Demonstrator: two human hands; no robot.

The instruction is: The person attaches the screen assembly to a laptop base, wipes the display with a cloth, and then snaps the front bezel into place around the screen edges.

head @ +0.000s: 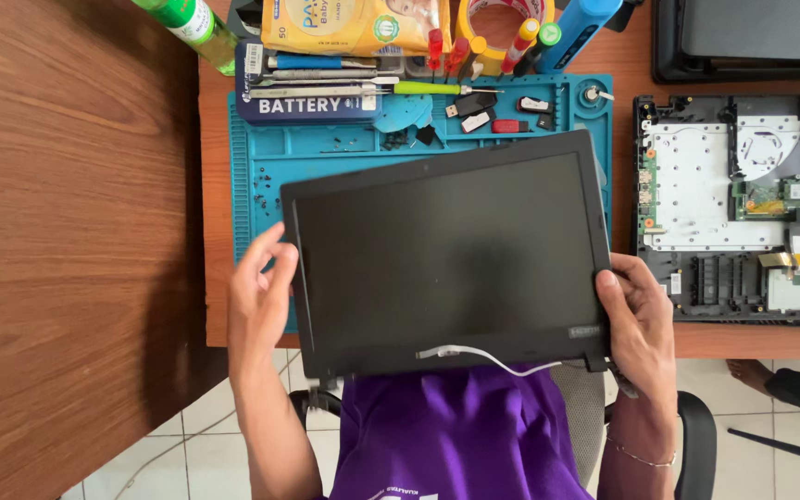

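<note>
I hold a detached black laptop screen panel (pixel 446 250) flat above the blue work mat (pixel 261 167), its dark glass facing up and slightly turned. My left hand (pixel 256 292) grips its left edge. Along the right edge near the lower corner, my right hand (pixel 636 319) grips it, thumb on the bezel. A thin white cable (pixel 474 355) hangs from the panel's near edge over my purple shirt.
An opened laptop base (pixel 733 204) with exposed circuit boards lies at the right. Screwdrivers, tweezers, a green bottle (pixel 192 28), a yellow packet (pixel 354 23) and small parts crowd the mat's far edge. A wooden tabletop (pixel 67 250) spreads to the left. Another person's foot (pixel 752 373) shows at lower right.
</note>
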